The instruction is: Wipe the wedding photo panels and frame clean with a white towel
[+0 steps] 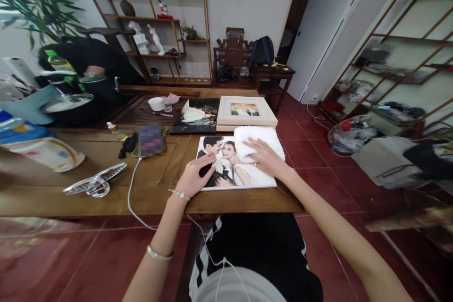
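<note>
A photo panel (231, 174) with a printed couple lies flat at the table's front edge. My left hand (196, 173) rests on its left side, fingers stretched out and apart, holding nothing. On the panel's right part lies a folded white towel (246, 138), covering its upper right corner. My right hand (264, 156) presses on the towel with its fingers spread over it, the thumb near the towel's lower edge. Behind the panel are a pale framed picture (230, 121) and a dark photo panel (180, 122) with a white dress.
On the wooden table (155, 203), to the left, are a silver metal piece (97, 184), a blurred-out device (150, 139) with a white cable (130, 188), and a large plastic bottle (53, 151). A person in black (109, 61) sits across, behind pots. A bagged bundle (350, 134) stands on the floor.
</note>
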Tool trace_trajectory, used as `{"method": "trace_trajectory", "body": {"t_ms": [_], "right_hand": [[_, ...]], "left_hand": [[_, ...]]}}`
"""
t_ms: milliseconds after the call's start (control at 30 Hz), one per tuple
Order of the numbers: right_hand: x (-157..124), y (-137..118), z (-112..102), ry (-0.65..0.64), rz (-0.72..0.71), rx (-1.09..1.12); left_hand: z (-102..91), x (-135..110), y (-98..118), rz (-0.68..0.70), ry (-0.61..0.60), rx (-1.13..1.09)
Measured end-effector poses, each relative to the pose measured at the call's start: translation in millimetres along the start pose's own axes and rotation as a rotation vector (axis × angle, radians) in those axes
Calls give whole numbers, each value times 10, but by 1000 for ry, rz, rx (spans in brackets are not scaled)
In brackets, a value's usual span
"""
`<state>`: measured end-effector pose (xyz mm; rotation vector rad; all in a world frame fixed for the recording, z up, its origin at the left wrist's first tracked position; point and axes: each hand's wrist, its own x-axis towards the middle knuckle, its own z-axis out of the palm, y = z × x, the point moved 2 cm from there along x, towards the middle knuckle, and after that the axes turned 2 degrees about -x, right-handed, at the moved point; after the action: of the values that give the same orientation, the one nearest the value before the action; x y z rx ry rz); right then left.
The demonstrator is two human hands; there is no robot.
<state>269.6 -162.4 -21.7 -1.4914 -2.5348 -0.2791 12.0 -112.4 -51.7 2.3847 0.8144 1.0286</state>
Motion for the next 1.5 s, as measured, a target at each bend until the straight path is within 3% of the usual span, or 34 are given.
{"method": "trace_trajectory", "body": {"t_ms": [300, 400, 533, 767, 900, 1000, 1100, 1300, 1500], "right_hand": [[-595, -817, -311, -63, -114, 62], [-707, -942, -359, -76, -129, 77], [-590, -751, -328, -80, -120, 100], [-1, -208, -112, -36, -86, 70], [228, -64, -39, -6, -54, 95], [241, -67, -41, -6, -47, 107], [105, -216, -96, -41, -71, 101], [-401, -804, -278, -90, -134, 84], [-649, -1109, -281, -13, -208, 15]], "left_hand": [[0, 1, 2, -14, -3, -10], [0, 0, 4, -19, -5, -11], [2, -2, -1, -19, -9, -8], [-2, 4, 2, -15, -4, 5], [1, 4, 0, -12, -6, 11], [3, 4, -4, -8, -5, 4], [2, 5, -1, -12, -5, 2], [-2, 6, 14, -14, -3, -10], [2, 6, 12, -13, -12, -10]]}}
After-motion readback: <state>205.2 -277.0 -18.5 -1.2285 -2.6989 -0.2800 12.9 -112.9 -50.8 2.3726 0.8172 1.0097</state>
